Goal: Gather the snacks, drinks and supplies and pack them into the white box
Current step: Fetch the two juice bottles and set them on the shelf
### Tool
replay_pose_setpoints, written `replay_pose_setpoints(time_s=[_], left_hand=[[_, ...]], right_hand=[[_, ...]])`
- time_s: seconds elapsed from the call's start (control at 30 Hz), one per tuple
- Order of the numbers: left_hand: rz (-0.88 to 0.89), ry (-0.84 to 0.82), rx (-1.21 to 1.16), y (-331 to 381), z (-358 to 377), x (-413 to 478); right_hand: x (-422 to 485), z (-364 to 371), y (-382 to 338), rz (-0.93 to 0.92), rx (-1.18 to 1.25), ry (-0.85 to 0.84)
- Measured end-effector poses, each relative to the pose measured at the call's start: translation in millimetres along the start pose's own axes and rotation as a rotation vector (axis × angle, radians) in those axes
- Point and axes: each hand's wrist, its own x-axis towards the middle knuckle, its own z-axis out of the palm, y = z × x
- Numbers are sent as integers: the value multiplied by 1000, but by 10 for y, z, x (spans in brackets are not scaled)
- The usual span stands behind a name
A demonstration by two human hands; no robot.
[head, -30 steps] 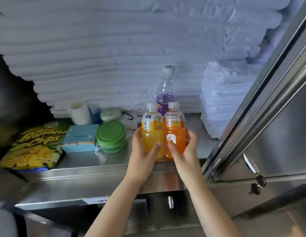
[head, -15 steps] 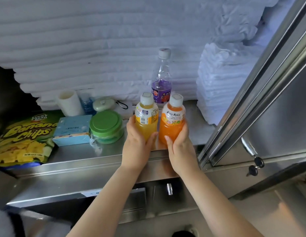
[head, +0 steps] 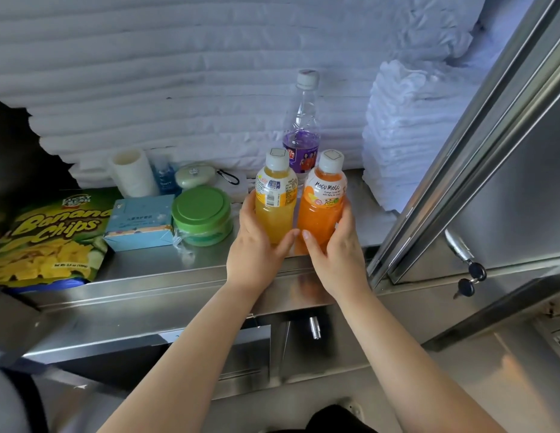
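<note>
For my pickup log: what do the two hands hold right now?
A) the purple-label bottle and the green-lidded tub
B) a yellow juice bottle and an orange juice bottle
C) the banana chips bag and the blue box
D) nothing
B: the left hand grips the yellow juice bottle and the right hand grips the orange juice bottle, side by side.

bright daylight, steel glare, edge distortion

Yellow juice bottle (head: 275, 198), orange juice bottle (head: 325, 204), purple-labelled clear bottle (head: 302, 129), green lid (head: 201, 205), pale blue box (head: 139, 222).
</note>
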Motion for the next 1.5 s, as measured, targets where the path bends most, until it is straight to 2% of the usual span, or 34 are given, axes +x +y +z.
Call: replay_pose_setpoints(time_s=[0.47,0.6,0.7,0.8,0.93,1.0,1.3,1.5], left_hand=[[20,-69,-107,-145,-31,-16],[23,-82,-123,-153,-39,-8],[24,-76,-119,-153,-29,-12],[24,-72,-112,-153,-21,-15],[20,-78,-120,-146,-33,-8],[17,-81,-132,-140,-39,-5],[33,-64,-123,-165,-13,1],[39,-62,-125,-173,-13,-9]], right_hand=[[-39,11,108,-15,-113,-53],[-10,-75,156,-2,-58,-130],[32,-115,144,83,115,-219],[39,-75,53,122,257,-143],[79,35,-36,201,243,33],[105,33,-15,237,262,55],[220,-266,251,278,406,-305],[243,-292,274,291,438,-360]])
